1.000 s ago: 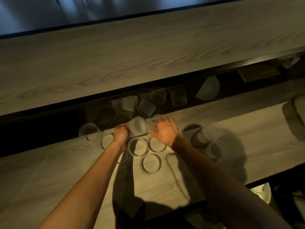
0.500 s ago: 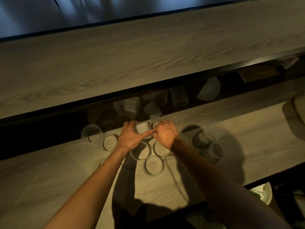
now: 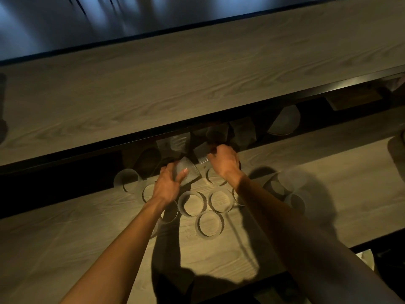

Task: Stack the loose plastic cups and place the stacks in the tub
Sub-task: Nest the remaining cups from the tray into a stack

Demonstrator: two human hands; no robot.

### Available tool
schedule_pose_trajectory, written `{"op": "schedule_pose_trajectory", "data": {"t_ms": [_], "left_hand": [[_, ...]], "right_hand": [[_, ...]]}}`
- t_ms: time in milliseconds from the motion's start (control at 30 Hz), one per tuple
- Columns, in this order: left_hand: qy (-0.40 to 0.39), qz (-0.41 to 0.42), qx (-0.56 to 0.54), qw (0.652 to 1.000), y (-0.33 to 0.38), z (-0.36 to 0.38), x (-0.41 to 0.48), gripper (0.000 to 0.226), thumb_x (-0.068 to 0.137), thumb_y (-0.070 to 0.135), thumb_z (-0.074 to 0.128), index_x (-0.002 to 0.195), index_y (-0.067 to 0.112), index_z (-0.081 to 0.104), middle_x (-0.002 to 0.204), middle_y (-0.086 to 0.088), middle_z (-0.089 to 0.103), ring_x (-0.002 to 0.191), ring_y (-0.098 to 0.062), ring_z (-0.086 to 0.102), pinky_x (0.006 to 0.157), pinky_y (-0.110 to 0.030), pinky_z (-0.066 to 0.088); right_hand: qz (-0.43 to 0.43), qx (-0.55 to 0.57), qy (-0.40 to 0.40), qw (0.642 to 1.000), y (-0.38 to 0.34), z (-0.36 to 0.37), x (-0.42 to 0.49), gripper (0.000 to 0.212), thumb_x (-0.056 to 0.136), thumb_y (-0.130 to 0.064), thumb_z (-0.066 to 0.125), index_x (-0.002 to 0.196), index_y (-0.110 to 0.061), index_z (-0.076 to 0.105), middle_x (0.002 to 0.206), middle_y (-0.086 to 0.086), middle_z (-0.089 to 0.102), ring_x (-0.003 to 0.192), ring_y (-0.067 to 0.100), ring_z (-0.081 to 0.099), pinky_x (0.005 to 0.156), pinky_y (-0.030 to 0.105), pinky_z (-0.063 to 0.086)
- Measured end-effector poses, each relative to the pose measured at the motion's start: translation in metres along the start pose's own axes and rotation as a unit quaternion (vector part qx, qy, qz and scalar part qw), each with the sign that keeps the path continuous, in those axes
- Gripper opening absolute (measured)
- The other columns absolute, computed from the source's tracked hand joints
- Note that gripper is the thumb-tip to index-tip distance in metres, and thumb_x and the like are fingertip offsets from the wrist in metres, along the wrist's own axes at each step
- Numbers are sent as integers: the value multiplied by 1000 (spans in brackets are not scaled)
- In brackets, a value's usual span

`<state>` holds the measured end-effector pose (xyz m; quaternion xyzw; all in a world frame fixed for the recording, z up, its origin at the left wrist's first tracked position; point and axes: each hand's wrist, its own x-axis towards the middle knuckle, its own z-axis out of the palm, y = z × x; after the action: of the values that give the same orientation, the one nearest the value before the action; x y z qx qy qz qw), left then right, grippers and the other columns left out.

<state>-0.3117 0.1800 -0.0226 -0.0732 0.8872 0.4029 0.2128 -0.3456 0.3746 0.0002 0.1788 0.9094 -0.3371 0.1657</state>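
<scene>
Several clear ribbed plastic cups stand upright on the lower wooden shelf [image 3: 317,176], among them one [image 3: 192,204] between my forearms and one [image 3: 209,224] nearest me. My left hand [image 3: 168,183] holds a tilted clear cup [image 3: 188,172], with the thumb across its wall. Further back, at the shelf's far edge, my right hand [image 3: 224,161] closes its fingers on another clear cup [image 3: 202,153]. More cups [image 3: 178,143] lie tipped in the dark gap behind the shelf. No tub can be made out.
A broad wooden top [image 3: 197,80] overhangs the dark gap with its black front edge. Two or three more cups [image 3: 294,199] stand in shadow at the right. A pale bowl-like shape [image 3: 285,122] sits in the gap. The light is dim.
My hands have come apart: the left keeps its cup low at the shelf edge, while the right has reached back toward the gap and taken a second cup.
</scene>
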Motion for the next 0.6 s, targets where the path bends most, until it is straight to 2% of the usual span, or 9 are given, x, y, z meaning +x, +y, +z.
{"op": "schedule_pose_trajectory", "data": {"t_ms": [100, 200, 267, 400, 600], "left_hand": [[-10, 4, -24, 1000, -3, -5, -3, 56, 99, 54, 48, 146, 27, 35, 149, -9, 40, 133, -29, 47, 107, -51, 44], [-39, 15, -17, 999, -5, -11, -7, 47, 102, 45, 46, 142, 25, 34, 142, -7, 49, 122, -24, 55, 104, -48, 48], [-52, 23, -4, 998, -6, -16, -10, 41, 104, 39, 46, 140, 26, 33, 137, -6, 53, 116, -20, 58, 100, -43, 50], [-82, 41, 46, 995, -12, -26, -10, 44, 104, 35, 46, 144, 27, 27, 140, -8, 53, 118, -22, 58, 101, -44, 50], [-112, 58, 108, 986, -12, -36, -13, 59, 105, 30, 46, 155, 31, 13, 148, -8, 46, 123, -24, 55, 102, -41, 46]], "right_hand": [[-82, -98, 31, 991, -9, 7, -6, 19, 102, -28, 53, 111, -17, 66, 105, 5, 66, 106, 21, 60, 106, 40, 41], [-207, -210, 37, 955, -7, 23, -13, 22, 103, -28, 48, 119, -26, 63, 112, 0, 64, 109, 19, 56, 104, 38, 35], [-252, -253, 36, 933, -1, 29, -15, 24, 103, -29, 45, 117, -27, 64, 114, -1, 63, 110, 18, 54, 102, 37, 35], [-282, -257, 8, 924, 9, 33, -21, 28, 102, -30, 42, 113, -25, 67, 111, -2, 63, 112, 17, 50, 103, 37, 32], [-288, -218, -29, 932, 18, 33, -28, 18, 96, -29, 56, 109, -26, 68, 113, -6, 64, 115, 15, 50, 106, 36, 33]]}}
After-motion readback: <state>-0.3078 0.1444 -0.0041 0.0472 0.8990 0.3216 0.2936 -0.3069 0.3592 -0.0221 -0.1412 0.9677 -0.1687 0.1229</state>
